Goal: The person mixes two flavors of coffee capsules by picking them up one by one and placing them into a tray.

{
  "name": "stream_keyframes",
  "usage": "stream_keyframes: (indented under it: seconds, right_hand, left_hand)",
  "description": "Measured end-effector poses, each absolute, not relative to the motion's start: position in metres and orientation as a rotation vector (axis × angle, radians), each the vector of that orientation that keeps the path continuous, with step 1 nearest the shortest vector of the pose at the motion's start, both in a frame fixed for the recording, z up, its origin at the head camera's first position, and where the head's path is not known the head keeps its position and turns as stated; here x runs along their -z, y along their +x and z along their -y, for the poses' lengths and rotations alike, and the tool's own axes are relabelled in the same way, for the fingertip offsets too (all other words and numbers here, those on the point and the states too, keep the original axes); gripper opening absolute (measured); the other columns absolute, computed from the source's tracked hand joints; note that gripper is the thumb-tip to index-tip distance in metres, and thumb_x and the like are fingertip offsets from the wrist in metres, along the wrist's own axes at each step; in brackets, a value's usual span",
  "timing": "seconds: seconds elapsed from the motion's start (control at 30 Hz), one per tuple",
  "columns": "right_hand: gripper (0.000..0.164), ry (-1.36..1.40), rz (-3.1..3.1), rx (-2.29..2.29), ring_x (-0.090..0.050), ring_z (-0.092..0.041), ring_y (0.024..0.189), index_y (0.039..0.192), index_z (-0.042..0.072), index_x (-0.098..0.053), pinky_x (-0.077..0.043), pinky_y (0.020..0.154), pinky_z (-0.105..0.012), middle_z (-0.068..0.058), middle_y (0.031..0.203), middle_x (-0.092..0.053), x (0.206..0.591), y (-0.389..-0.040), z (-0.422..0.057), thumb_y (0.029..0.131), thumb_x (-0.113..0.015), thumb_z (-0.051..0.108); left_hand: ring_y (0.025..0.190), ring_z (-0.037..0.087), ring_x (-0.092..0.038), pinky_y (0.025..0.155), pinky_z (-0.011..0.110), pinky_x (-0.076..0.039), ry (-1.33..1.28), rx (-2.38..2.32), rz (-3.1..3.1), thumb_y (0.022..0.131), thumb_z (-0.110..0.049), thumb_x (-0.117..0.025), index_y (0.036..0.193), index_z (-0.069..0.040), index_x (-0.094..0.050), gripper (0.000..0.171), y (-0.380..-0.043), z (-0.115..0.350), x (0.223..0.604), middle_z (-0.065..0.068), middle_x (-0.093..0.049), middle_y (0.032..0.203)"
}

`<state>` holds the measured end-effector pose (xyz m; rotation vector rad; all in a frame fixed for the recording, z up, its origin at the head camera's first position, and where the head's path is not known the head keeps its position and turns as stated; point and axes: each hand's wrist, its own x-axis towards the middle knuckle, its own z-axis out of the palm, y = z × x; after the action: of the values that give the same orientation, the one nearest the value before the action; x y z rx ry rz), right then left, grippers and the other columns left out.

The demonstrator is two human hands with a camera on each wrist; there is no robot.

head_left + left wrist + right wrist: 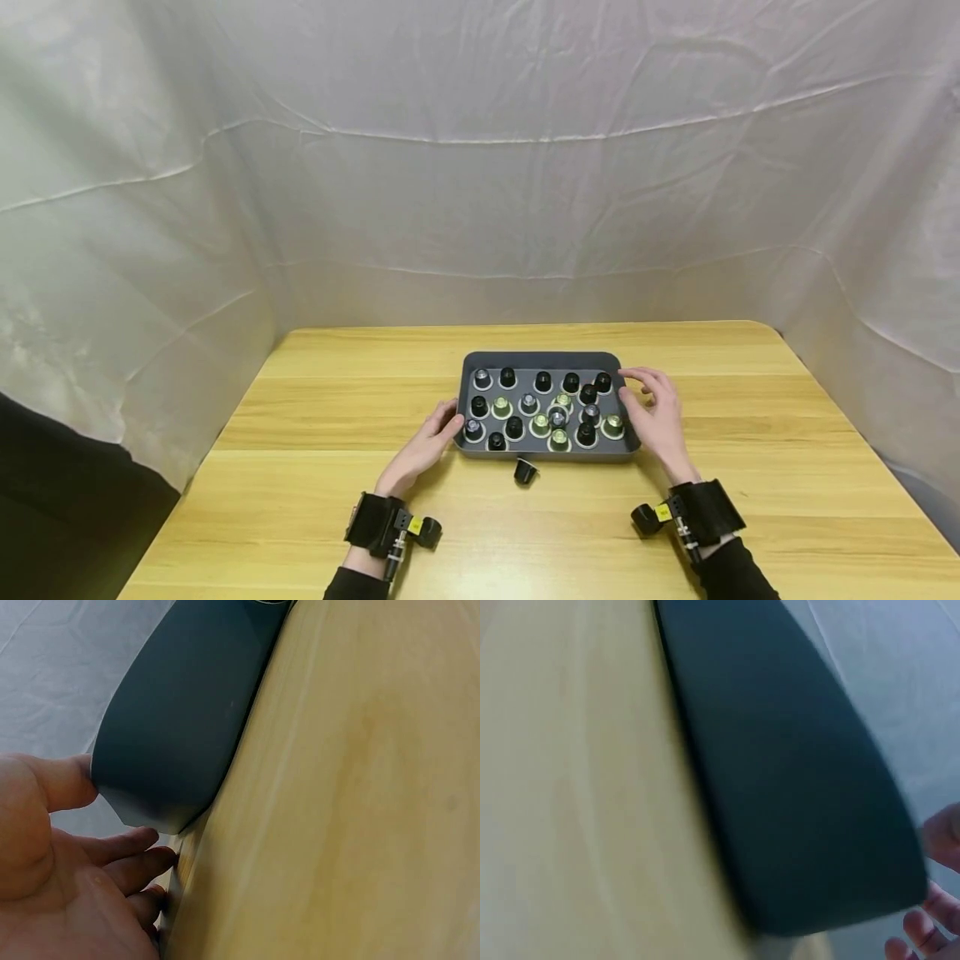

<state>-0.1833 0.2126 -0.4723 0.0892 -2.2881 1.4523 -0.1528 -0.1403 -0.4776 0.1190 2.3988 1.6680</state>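
Observation:
A dark grey rectangular tray (545,457) lies on the wooden table, holding several coffee capsules, black (543,382), pale green (502,407) and grey-blue (474,430). At its left end is my left hand (420,454), the thumb touching the rim and the fingers stretched along the outside of the end wall. My right hand (660,421) is at the right end, thumb at the rim and index finger reaching toward the back corner. In the right wrist view only the fingertips (924,930) show beside the tray's corner. One black capsule (526,472) lies tipped over just in front of the tray.
Bare wooden tabletop (540,542) surrounds the tray. Pale cloth (480,208) hangs behind the table and along both sides. A dark area (67,500) is beyond the table's left edge.

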Motion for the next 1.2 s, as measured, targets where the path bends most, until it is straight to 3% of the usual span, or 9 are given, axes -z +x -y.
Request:
stream_keyframes:
  seconds: [0.17, 0.37, 0.47, 0.6, 0.73, 0.87, 1.2]
  right_hand:
    - [0.039, -0.045, 2.339, -1.722, -0.042, -0.009, 0.098, 0.136, 0.002, -0.059, -0.037, 0.079, -0.014, -0.012, 0.144, -0.045, 0.486, -0.187, -0.221, 0.098, -0.062, 0.012]
    - [0.042, -0.053, 2.254, -1.865, -0.047, 0.0, 0.088, 0.141, 0.004, -0.054, -0.044, 0.073, -0.014, 0.004, 0.137, -0.042, 0.497, -0.189, -0.225, 0.101, -0.06, 0.014]
    - [0.041, -0.027, 2.217, -1.887, -0.048, 0.0, 0.087, 0.14, 0.002, -0.054, -0.046, 0.071, -0.013, 0.012, 0.13, -0.043, 0.499, -0.189, -0.226, 0.101, -0.059, 0.013]
    - [0.039, -0.023, 2.167, -1.909, -0.05, 0.0, 0.088, 0.138, -0.002, -0.055, -0.047, 0.072, -0.012, 0.018, 0.124, -0.046, 0.502, -0.19, -0.226, 0.1, -0.059, 0.01]
    - [0.037, -0.038, 2.122, -1.925, -0.051, 0.001, 0.089, 0.135, -0.004, -0.057, -0.046, 0.075, -0.009, 0.018, 0.123, -0.049, 0.503, -0.191, -0.226, 0.099, -0.058, 0.005]
    - [0.036, -0.049, 2.104, -1.93, -0.055, 0.004, 0.089, 0.133, -0.005, -0.058, -0.048, 0.078, -0.008, 0.016, 0.123, -0.05, 0.504, -0.191, -0.226, 0.098, -0.058, 0.002]
    - [0.035, -0.05, 2.11, -1.936, -0.057, 0.005, 0.091, 0.132, -0.005, -0.059, -0.048, 0.082, -0.007, 0.013, 0.122, -0.05, 0.505, -0.19, -0.227, 0.097, -0.058, -0.001]
  left_hand:
    - [0.153, 0.044, -0.021, 0.126, 0.059, -0.015, 0.165, -1.686, -2.393, 0.108, -0.027, -0.045, 0.156, 0.0, -0.028, 0.058, -0.154, 0.14, 0.478, 0.027, -0.025, 0.164]
    - [0.153, 0.045, -0.019, 0.126, 0.058, -0.015, 0.205, -1.671, -2.481, 0.106, -0.029, -0.049, 0.157, 0.001, -0.021, 0.066, -0.154, 0.139, 0.473, 0.029, -0.02, 0.164]
    - [0.152, 0.045, -0.024, 0.124, 0.063, -0.02, 0.248, -1.618, -2.647, 0.104, -0.031, -0.054, 0.157, -0.003, -0.026, 0.067, -0.151, 0.135, 0.465, 0.027, -0.025, 0.163]
    - [0.145, 0.039, -0.035, 0.119, 0.066, -0.03, 0.398, -1.473, -2.909, 0.098, -0.032, -0.063, 0.15, -0.009, -0.041, 0.06, -0.145, 0.124, 0.453, 0.019, -0.042, 0.154]
    - [0.13, 0.03, -0.052, 0.112, 0.054, -0.045, 0.689, -1.226, -3.052, 0.093, -0.028, -0.071, 0.135, -0.011, -0.057, 0.048, -0.138, 0.112, 0.443, 0.011, -0.058, 0.136]
    - [0.11, 0.021, -0.065, 0.098, 0.037, -0.057, 0.95, -0.978, -2.998, 0.089, -0.024, -0.075, 0.126, -0.013, -0.063, 0.041, -0.13, 0.101, 0.433, 0.003, -0.065, 0.123]
    - [0.106, 0.009, -0.068, 0.098, 0.025, -0.056, 1.214, -0.593, -2.882, 0.083, -0.019, -0.08, 0.119, -0.018, -0.069, 0.038, -0.111, 0.081, 0.42, -0.006, -0.07, 0.116]
